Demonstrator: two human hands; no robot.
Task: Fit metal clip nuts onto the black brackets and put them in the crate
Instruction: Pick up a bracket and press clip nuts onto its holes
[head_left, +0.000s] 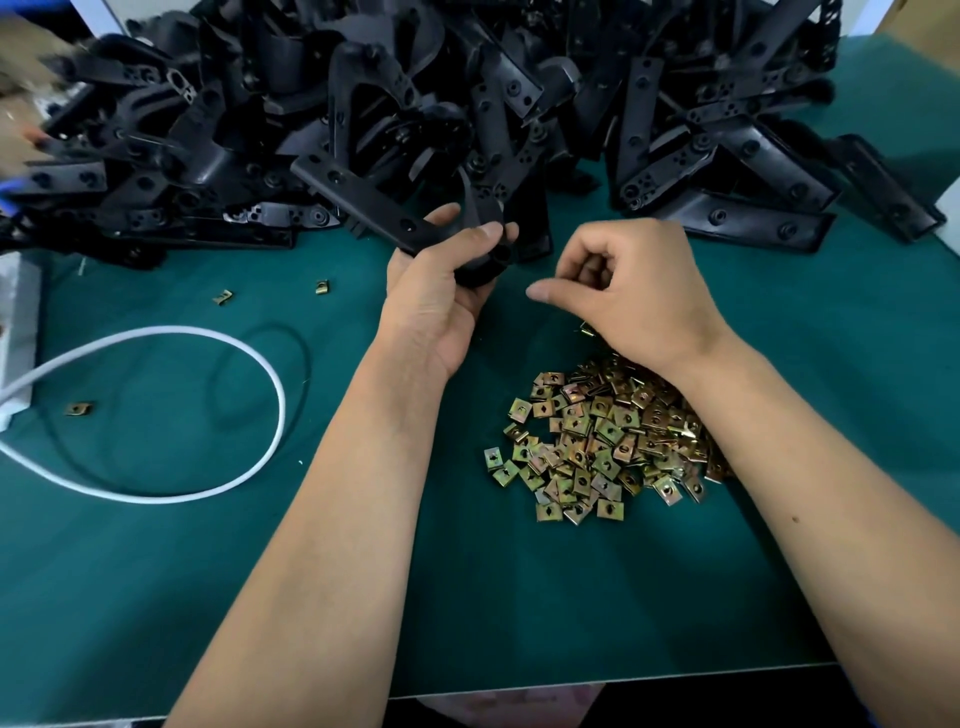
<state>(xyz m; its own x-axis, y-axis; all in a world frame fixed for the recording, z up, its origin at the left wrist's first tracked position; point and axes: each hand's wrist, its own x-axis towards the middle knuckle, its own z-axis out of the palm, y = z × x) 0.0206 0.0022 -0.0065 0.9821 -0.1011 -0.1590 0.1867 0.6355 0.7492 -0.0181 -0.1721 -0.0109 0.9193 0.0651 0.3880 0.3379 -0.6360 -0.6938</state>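
A black bracket (363, 200) is gripped in the left hand (441, 291) above the worktop's (519, 597) middle. The right hand (631, 296) is curled; any clip nut inside cannot be told. Heaped brackets (467, 104) and loose clip nuts (602, 441) remain unfitted; no crate is seen.

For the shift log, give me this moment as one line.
left hand: holds bracket | right hand: fingers curled, contents unclear | nuts: heaped on mat | crate: not in view

Head view, as I see it: left hand (441, 291) gripping one black bracket (384, 208); right hand (623, 296) curled above clip-nut pile (608, 441); bracket heap (415, 104) behind; white cable (208, 415) on green mat (519, 597).
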